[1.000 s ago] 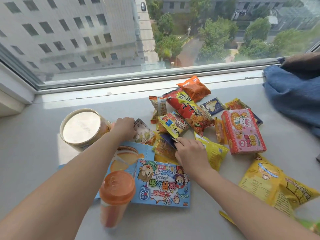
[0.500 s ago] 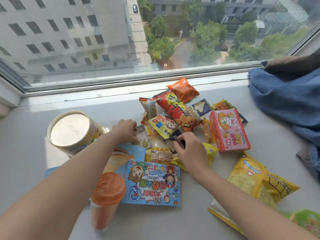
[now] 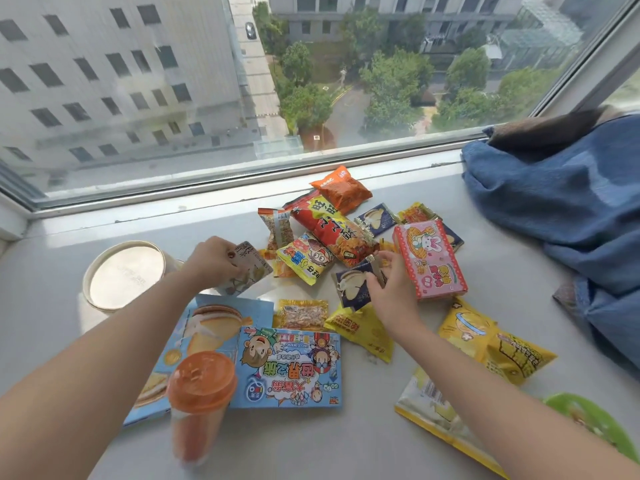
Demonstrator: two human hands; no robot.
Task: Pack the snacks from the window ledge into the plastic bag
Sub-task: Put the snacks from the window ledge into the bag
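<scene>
Left hand grips grey packet; right hand grips navy packet

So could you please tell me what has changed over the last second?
The right hand has picked the dark blue packet up off the pile. The left hand still holds the grey packet, now lifted slightly. The other snacks are unmoved.

ledge | snack packets, boxes, tub, blue cloth
</scene>
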